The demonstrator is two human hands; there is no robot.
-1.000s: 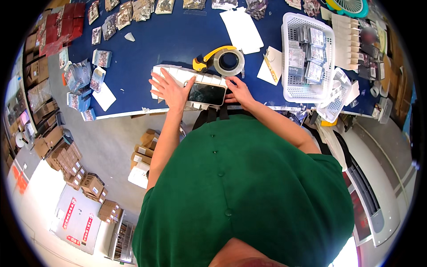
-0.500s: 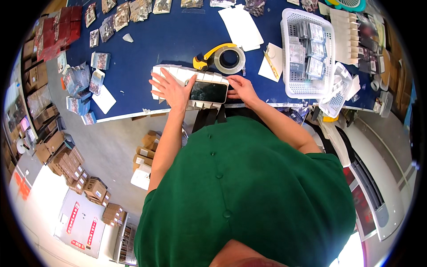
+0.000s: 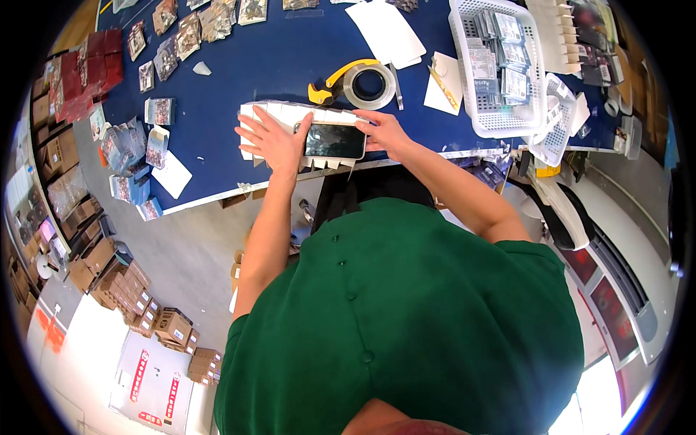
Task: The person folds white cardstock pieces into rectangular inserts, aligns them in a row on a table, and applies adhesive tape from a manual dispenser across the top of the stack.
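Observation:
A smartphone [image 3: 332, 141] with a dark screen lies flat on a fanned row of white folded card pieces [image 3: 319, 113] near the table's front edge. My left hand [image 3: 279, 145] rests over the left part of the row, fingers spread, its thumb along the phone's left end. At the phone's right end is my right hand [image 3: 386, 135], its fingertips on the upper right corner and the row's edge, its thumb apart and lower down. What lies under my palms is hidden. Just beyond stands a yellow tape dispenser [image 3: 341, 76] with a roll of clear tape [image 3: 368, 85].
A white plastic basket [image 3: 467, 80] of packed cards stands to the right. A pencil [image 3: 444, 88] lies on a white sheet. White sheets [image 3: 388, 32] lie at the back. Stacks of picture cards [image 3: 156, 148] sit at the left on the blue table [image 3: 254, 58].
My right hand's fingers have shifted up onto the phone's upper right corner. My left hand stays spread on the white pieces. The whole view has turned slightly.

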